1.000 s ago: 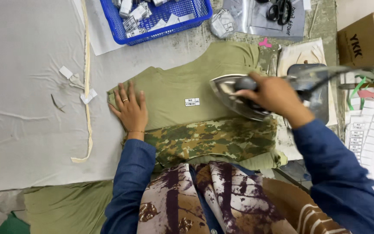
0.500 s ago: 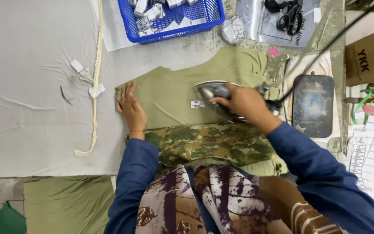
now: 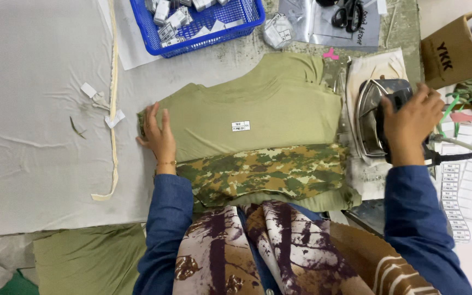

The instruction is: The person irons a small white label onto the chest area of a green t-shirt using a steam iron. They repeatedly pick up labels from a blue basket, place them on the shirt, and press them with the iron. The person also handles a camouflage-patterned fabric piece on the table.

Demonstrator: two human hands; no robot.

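My left hand (image 3: 159,134) lies flat and open on the olive garment (image 3: 258,109), pinning its left edge. My right hand (image 3: 408,123) grips the iron (image 3: 372,117), parked right on its pad; label (image 3: 240,126) sits in place, pressing looks finished.

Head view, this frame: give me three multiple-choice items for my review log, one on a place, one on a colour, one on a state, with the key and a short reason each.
1. Where is the iron?
A. On the shirt's middle
B. On its rest, right of the shirt
C. In the basket

2. What colour is the basket?
A. Blue
B. Red
C. Yellow

3. What is the left hand doing?
A. Holding scissors
B. Lifted off the table
C. Pressed flat on the olive shirt

Key: 1 B, the iron sits off the fabric under the right hand. 2 A, its mesh rim is blue. 3 C, the palm lies on the shirt's left edge.
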